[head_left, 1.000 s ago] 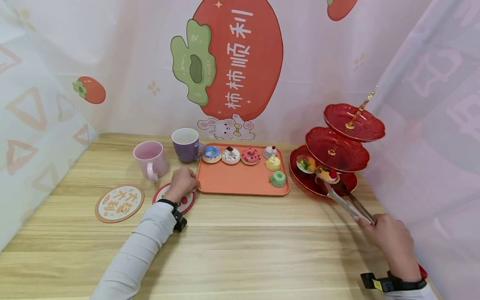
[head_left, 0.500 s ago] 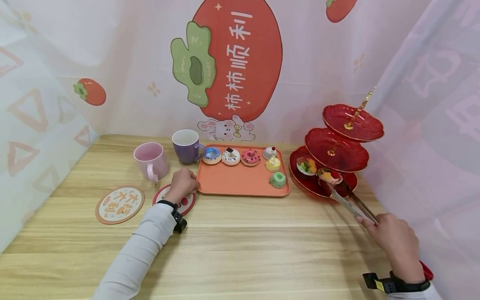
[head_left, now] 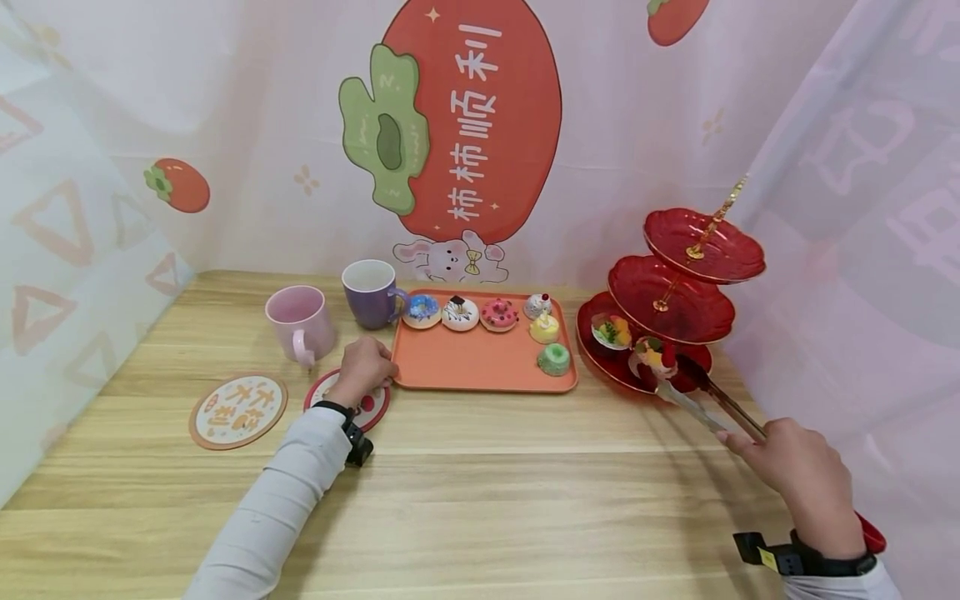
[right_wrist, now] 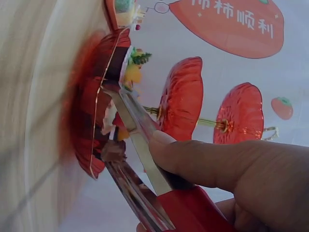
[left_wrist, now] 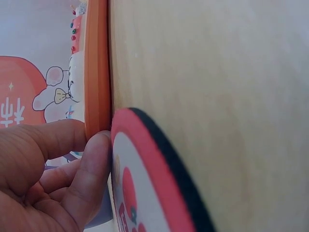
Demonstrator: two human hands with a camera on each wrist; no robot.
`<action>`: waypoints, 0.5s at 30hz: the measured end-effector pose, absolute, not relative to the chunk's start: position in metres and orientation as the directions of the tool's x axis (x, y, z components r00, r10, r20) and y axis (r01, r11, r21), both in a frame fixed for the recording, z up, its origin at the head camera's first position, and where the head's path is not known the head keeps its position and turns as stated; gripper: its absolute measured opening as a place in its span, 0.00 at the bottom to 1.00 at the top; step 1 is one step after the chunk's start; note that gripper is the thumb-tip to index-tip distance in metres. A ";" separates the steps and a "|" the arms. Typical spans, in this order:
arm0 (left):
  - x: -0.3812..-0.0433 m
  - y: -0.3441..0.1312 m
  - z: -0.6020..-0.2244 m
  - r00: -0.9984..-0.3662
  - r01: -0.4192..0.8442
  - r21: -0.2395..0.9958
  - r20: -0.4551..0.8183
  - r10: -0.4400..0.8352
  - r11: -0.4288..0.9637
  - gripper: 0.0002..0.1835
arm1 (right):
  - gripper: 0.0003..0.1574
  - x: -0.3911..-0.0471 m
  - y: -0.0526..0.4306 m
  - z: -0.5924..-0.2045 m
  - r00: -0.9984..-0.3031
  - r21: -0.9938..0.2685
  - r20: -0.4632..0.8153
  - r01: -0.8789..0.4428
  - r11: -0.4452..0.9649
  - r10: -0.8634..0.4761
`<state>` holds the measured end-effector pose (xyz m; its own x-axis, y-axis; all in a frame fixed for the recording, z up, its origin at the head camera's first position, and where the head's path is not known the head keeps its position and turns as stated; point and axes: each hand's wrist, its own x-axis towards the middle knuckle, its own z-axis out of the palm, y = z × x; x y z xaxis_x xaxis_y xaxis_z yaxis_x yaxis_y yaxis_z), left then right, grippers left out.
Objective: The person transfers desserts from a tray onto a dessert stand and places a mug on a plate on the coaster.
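My left hand (head_left: pixel 365 368) pinches the front left corner of an orange tray (head_left: pixel 480 367) between thumb and finger. A red-rimmed round coaster (left_wrist: pixel 145 179) lies under that hand. Red-handled metal tongs (right_wrist: pixel 145 159) are gripped in my right hand (head_left: pixel 798 475), thumb along one arm. The tongs' tips stand apart at a small fruit-topped cake (head_left: pixel 654 357) with a red berry, on the bottom tier of a red three-tier stand (head_left: pixel 626 375). Beside it sits another fruit-topped cup cake (head_left: pixel 612 332). In the right wrist view the tongs partly hide the berry cake.
On the tray are blue (head_left: pixel 422 311), white (head_left: pixel 461 313) and pink (head_left: pixel 499 315) donuts and small cakes, one green (head_left: pixel 554 359). A pink mug (head_left: pixel 302 321) and a purple mug (head_left: pixel 370 293) stand left of it. Another coaster (head_left: pixel 238 410) lies front left.
The tongs' arms have spread apart around the berry cake, and my right hand has shifted slightly right. My left hand stays at the tray corner.
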<state>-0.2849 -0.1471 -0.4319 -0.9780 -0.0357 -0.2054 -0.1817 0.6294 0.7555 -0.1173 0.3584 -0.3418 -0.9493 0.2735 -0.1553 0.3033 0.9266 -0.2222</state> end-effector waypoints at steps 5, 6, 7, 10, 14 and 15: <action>-0.285 -0.147 -0.430 -0.977 -0.185 0.751 -0.209 -0.039 0.634 0.03 | 0.40 -0.117 0.360 -0.341 -0.948 -0.222 -0.171 0.303 0.927 0.269; -0.285 -0.147 -0.430 -0.977 -0.185 0.751 -0.208 -0.038 0.633 0.03 | 0.40 -0.117 0.360 -0.341 -0.947 -0.224 -0.176 0.304 0.926 0.268; -0.284 -0.147 -0.429 -0.978 -0.184 0.752 -0.207 -0.037 0.633 0.03 | 0.40 -0.117 0.360 -0.341 -0.946 -0.227 -0.182 0.305 0.925 0.267; -0.285 -0.147 -0.429 -0.979 -0.178 0.754 -0.203 -0.034 0.632 0.02 | 0.41 -0.117 0.360 -0.340 -0.944 -0.228 -0.196 0.306 0.924 0.264; -0.285 -0.147 -0.431 -0.980 -0.173 0.755 -0.199 -0.030 0.632 0.02 | 0.42 -0.115 0.361 -0.336 -0.948 -0.216 -0.192 0.292 0.932 0.253; -0.284 -0.147 -0.431 -0.980 -0.172 0.756 -0.199 -0.028 0.632 0.03 | 0.42 -0.115 0.361 -0.335 -0.950 -0.214 -0.187 0.288 0.933 0.250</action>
